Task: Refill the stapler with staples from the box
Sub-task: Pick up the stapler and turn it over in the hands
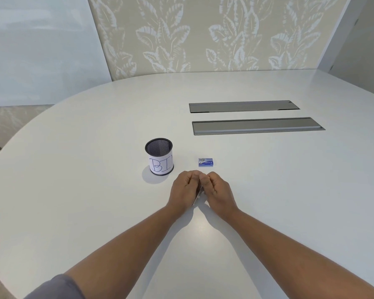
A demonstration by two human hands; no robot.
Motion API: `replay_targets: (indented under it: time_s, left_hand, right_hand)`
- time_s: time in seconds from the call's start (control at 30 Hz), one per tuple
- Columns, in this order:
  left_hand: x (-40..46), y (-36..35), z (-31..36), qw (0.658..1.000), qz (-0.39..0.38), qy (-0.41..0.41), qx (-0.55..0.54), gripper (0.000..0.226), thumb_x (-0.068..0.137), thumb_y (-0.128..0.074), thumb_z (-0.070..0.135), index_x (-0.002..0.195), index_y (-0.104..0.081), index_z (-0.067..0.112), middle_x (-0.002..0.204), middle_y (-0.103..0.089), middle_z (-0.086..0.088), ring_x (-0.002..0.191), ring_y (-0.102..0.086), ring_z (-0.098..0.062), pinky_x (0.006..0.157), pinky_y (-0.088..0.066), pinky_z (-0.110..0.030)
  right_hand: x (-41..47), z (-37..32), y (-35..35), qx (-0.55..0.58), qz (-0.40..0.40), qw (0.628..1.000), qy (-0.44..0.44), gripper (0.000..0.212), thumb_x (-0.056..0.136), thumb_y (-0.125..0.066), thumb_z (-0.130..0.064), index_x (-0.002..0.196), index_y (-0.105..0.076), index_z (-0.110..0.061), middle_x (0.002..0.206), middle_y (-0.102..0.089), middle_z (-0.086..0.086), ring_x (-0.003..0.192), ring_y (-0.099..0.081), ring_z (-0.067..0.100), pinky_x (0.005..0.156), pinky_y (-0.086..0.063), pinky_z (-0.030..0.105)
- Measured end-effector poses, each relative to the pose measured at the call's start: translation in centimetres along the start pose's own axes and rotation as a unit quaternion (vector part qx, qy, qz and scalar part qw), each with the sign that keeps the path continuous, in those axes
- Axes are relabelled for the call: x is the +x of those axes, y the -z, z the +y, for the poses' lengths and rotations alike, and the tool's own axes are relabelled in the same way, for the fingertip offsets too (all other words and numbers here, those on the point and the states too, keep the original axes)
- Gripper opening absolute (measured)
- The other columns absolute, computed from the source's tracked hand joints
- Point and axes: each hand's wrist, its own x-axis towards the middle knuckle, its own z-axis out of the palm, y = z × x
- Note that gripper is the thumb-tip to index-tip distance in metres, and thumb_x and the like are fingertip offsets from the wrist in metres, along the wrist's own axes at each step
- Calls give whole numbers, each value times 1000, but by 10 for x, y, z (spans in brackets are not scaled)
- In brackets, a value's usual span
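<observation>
A wall with pale leaf-patterned covering (214,33) stands behind the rounded white table (95,137) I am looking down on. Two long grey recessed cable hatches (257,126) lie side by side in the far right part of the tabletop.

Near the middle stands a black mesh pen cup (159,156), upright, with a white paper label that reads "BIN" wrapped around its front. To its right, apart from it, a small blue staple box (206,162) lies flat on the table with its lid closed.

My two hands meet just in front of those things, closer to me. The left hand (185,192) and the right hand (218,192) are both curled, fingertips touching each other at the top. Between them I can see a thin pale sliver of something (198,195) running down toward the wrists. It is mostly hidden by the hands, so I cannot tell whether it is the stapler, or which hand actually grips it. Both forearms are bare and stretch over the table; a grey sleeve (58,287) shows at the lower left.
</observation>
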Motion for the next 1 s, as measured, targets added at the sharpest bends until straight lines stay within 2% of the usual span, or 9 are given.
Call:
replay_targets:
  time_s: [0.1, 0.17, 0.2, 0.27, 0.37, 0.53, 0.67, 0.8, 1.0]
  left_hand:
    - [0, 10, -4, 987, -12, 79, -137, 25, 97, -58, 32, 88, -71, 12, 67, -61, -8, 58, -52, -17, 56, -46, -26]
    - [0, 15, -4, 967, -40, 108, -228, 20, 96, -63, 27, 101, -74, 11, 79, -65, -17, 69, -58, -25, 66, -54, -37]
    - [1, 18, -5, 961, -51, 107, -251, 20, 97, -64, 23, 105, -75, 8, 89, -69, -22, 77, -64, -28, 73, -57, -43]
    - [2, 23, -3, 963, -52, 92, -248, 19, 98, -64, 20, 109, -76, 9, 104, -74, -22, 87, -70, -27, 82, -60, -41]
    - [1, 26, -2, 954, -61, 100, -274, 22, 97, -65, 17, 114, -74, 6, 104, -75, -20, 90, -70, -25, 88, -58, -39]
    - [5, 32, -2, 931, -57, 159, -323, 25, 103, -55, 20, 106, -76, 7, 95, -70, -15, 80, -67, -22, 89, -58, -39]
    - [4, 34, -3, 953, -51, 140, -265, 34, 101, -54, 33, 98, -78, 9, 88, -71, -15, 78, -64, -24, 83, -54, -38]
    - [0, 31, -7, 982, -21, 94, -164, 37, 102, -51, 37, 92, -78, 14, 95, -76, -16, 79, -68, -22, 78, -54, -37]
    - [3, 27, -12, 998, 10, 15, 53, 34, 99, -45, 44, 80, -57, 19, 68, -61, 1, 63, -54, -13, 67, -49, -41]
  right_hand:
    - [-2, 0, 1, 13, -20, 1000, 17, 44, 91, -42, -78, 88, -46, -34, 74, -66, -4, 64, -61, 11, 64, -51, 41]
    - [-3, -2, 1, 13, -33, 999, 32, 43, 87, -44, -81, 93, -44, -39, 71, -65, -11, 61, -59, 7, 62, -49, 36]
    - [-4, -2, 1, 9, -39, 998, 40, 43, 86, -44, -82, 96, -43, -40, 71, -66, -13, 60, -58, 8, 61, -48, 34]
    - [-4, -3, 0, 12, -51, 997, 51, 42, 87, -46, -79, 103, -42, -41, 76, -70, -10, 63, -60, 14, 64, -49, 37]
    - [-3, -5, 1, 41, -62, 996, 46, 40, 87, -53, -70, 113, -43, -42, 85, -73, -4, 71, -66, 15, 70, -52, 38]
    - [4, -8, 2, 57, -80, 995, 19, 68, 76, -64, -77, 128, -46, -37, 94, -72, -7, 73, -72, 10, 67, -56, 27]
    - [6, -3, 1, -34, -91, 995, 31, 62, 76, -67, -70, 126, -50, -38, 91, -68, -15, 75, -66, 4, 71, -55, 31]
    - [6, -2, -3, -133, -91, 984, 71, 54, 78, -67, -69, 120, -55, -37, 100, -63, -19, 87, -59, 2, 72, -46, 24]
    - [8, -2, -2, -247, -111, 955, 117, 40, 89, -63, -59, 102, -54, -22, 89, -52, -8, 78, -47, 13, 66, -34, 30]
